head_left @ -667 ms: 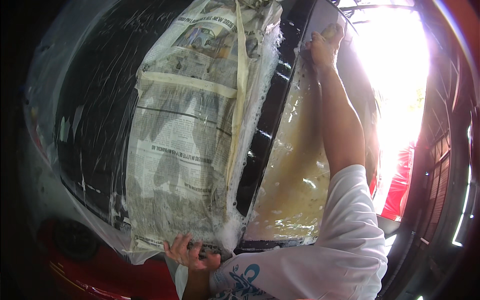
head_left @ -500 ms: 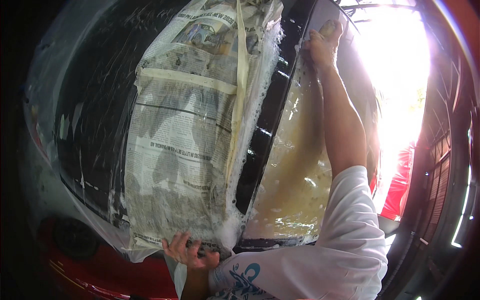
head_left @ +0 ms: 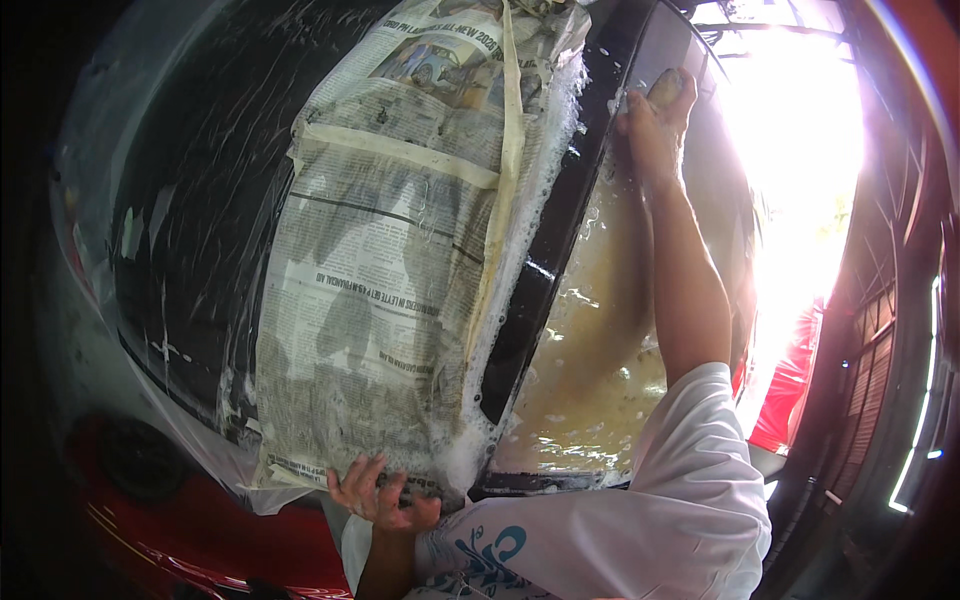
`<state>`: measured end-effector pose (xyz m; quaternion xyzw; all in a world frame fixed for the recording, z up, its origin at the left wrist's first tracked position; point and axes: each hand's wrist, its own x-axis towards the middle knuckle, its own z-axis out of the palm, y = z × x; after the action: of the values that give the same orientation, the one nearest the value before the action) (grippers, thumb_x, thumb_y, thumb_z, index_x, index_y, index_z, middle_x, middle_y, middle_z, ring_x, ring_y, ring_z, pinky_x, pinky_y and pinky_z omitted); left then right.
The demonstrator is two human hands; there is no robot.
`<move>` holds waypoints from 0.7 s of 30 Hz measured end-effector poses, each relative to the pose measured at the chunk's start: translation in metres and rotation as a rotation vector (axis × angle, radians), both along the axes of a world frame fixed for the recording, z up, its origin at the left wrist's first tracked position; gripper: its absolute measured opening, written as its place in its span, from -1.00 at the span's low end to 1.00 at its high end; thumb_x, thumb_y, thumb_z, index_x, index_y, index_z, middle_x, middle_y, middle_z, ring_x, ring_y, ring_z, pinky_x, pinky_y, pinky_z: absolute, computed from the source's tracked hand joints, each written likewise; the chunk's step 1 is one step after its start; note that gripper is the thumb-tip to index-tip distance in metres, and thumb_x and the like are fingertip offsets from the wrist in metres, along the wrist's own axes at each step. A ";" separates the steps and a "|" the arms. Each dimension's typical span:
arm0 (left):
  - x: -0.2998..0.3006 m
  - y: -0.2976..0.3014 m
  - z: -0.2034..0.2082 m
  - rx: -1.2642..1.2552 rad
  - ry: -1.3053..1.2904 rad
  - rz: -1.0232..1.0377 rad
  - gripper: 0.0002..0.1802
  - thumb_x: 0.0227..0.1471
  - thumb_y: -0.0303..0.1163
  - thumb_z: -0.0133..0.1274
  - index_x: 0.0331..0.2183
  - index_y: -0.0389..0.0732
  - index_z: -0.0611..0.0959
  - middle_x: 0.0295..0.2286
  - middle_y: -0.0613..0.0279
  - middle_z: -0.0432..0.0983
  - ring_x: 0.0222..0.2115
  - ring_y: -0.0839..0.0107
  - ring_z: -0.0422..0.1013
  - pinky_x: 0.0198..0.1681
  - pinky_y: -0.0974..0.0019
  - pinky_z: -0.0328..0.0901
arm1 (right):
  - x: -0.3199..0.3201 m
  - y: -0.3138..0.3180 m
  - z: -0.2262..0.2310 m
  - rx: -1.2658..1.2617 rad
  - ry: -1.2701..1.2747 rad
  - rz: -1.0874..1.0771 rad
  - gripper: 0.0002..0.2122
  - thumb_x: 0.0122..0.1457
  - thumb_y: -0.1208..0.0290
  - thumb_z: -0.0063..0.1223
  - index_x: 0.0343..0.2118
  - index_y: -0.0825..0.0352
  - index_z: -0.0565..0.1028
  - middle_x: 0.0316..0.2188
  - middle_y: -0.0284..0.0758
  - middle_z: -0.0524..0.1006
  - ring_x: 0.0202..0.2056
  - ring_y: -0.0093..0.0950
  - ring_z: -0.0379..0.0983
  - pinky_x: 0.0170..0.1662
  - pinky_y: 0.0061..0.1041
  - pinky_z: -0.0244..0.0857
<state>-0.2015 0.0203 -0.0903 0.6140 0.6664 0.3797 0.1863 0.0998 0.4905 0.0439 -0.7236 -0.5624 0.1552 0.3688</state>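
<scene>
My right hand (head_left: 657,135) reaches far along a wet, soapy car panel (head_left: 590,370) with a yellowish-tan, cloudy surface. Its fingers wrap a rounded tan pad (head_left: 664,90), pressed to the panel near its far end; the hand hides part of the pad. Near the lower edge, my left hand (head_left: 385,495) lies with fingers apart on the near end of a newspaper cover (head_left: 370,290), holding nothing. Strips of pale masking tape (head_left: 400,155) cross that wet newspaper and run down its right side.
White foam (head_left: 465,450) gathers along the newspaper's right edge, beside a glossy black strip (head_left: 535,270). Left of the newspaper lies a dark, water-streaked surface (head_left: 210,180) with clear plastic sheeting around it. A red car (head_left: 230,540) stands at lower left. Bright daylight comes in at upper right.
My right hand with the pad has slid a short way nearer along the panel. The view has shifted slightly; my left hand stays on the newspaper.
</scene>
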 end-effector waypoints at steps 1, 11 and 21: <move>0.001 0.000 0.000 0.000 -0.005 0.014 -0.65 0.01 0.02 -0.03 -0.21 0.08 0.62 -0.11 0.18 0.56 0.09 0.07 0.41 0.37 -0.44 -0.13 | -0.004 -0.006 0.002 -0.019 -0.004 0.015 -0.27 0.23 0.54 0.13 0.40 0.11 0.01 -0.21 -0.12 0.51 -0.52 -0.48 0.50 -0.42 -0.43 0.45; -0.001 -0.001 -0.002 0.006 0.009 -0.010 -0.63 0.00 0.04 -0.02 -0.19 0.11 0.61 -0.09 0.20 0.54 0.12 0.09 0.39 0.38 -0.44 -0.15 | 0.044 0.026 -0.010 0.068 0.122 -0.109 -0.29 0.27 0.57 0.10 0.40 0.21 -0.02 -0.18 -0.14 0.52 -0.49 -0.51 0.52 -0.43 -0.46 0.41; -0.004 -0.002 0.000 -0.025 0.027 -0.035 -0.60 0.04 0.07 -0.04 -0.17 0.08 0.59 -0.05 0.17 0.51 0.16 0.05 0.35 0.37 -0.45 -0.16 | 0.015 0.022 0.001 0.046 0.007 -0.051 -0.29 0.28 0.55 0.10 0.40 0.19 -0.04 -0.22 -0.17 0.55 -0.50 -0.54 0.49 -0.38 -0.45 0.42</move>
<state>-0.2053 0.0184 -0.0906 0.6284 0.6626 0.3598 0.1915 0.1153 0.5124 0.0453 -0.7285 -0.5457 0.1352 0.3915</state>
